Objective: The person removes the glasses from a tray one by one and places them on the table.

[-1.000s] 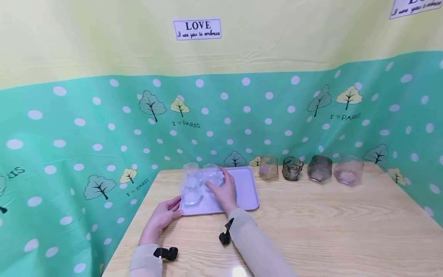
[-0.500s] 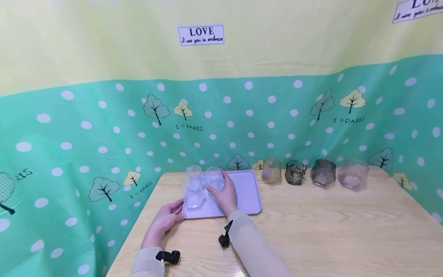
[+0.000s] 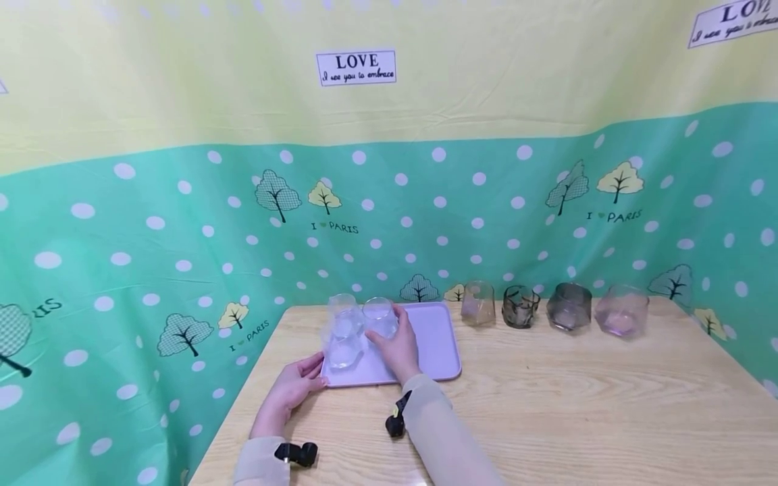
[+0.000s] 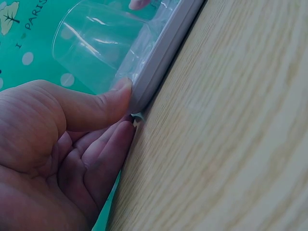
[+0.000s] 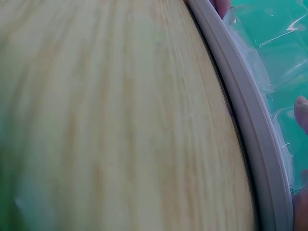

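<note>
A pale lilac tray (image 3: 434,344) lies on the wooden table, with several clear drinking glasses on its left half. At its front left corner is my left hand (image 3: 290,390); in the left wrist view the thumb (image 4: 115,103) presses on the rim and curled fingers sit below. My right hand (image 3: 400,347) reaches over the tray and grips a clear glass (image 3: 378,310) near the back edge, thumb on the left side and fingers on the right. Close in front of that glass stands another clear glass (image 3: 344,353), nearer the left hand.
Right of the tray, along the back of the table (image 3: 547,405), stand an amber glass (image 3: 478,304), a dark patterned glass (image 3: 519,308), a smoky grey glass (image 3: 568,308) and a pinkish glass (image 3: 621,312). A green and yellow curtain (image 3: 389,175) hangs behind them.
The whole head view has shifted, so everything appears slightly lower and further right. Both hands keep their places on the tray corner and the glass.
</note>
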The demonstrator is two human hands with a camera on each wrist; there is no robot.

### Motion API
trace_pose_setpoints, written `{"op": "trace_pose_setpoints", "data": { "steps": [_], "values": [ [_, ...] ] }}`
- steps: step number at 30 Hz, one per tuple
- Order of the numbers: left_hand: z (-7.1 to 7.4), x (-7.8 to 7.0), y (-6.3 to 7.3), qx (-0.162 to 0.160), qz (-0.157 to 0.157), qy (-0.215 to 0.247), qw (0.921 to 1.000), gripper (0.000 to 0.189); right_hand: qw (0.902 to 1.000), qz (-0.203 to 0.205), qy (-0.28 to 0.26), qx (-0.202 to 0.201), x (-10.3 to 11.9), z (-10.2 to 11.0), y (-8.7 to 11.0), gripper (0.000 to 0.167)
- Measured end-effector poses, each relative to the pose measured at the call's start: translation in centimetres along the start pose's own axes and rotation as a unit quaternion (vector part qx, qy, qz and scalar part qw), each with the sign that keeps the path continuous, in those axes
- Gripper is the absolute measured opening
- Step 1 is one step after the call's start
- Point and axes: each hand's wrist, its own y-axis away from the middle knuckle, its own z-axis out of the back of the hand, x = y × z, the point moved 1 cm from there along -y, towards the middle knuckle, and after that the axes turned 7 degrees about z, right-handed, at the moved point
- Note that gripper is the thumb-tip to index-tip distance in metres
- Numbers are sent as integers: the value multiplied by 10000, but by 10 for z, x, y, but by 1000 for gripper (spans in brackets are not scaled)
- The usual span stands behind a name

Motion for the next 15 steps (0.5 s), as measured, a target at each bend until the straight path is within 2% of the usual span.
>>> {"op": "trace_pose_setpoints", "data": {
  "steps": [6, 15],
  "values": [
    [0, 2, 1, 24, -21, 51, 10000, 71, 10000, -62, 65, -33, 1, 2, 3, 99],
    [2, 1, -1, 21, 17, -45, 10000, 72, 9997, -216, 45, -73, 0, 5, 3, 94]
  ]
}}
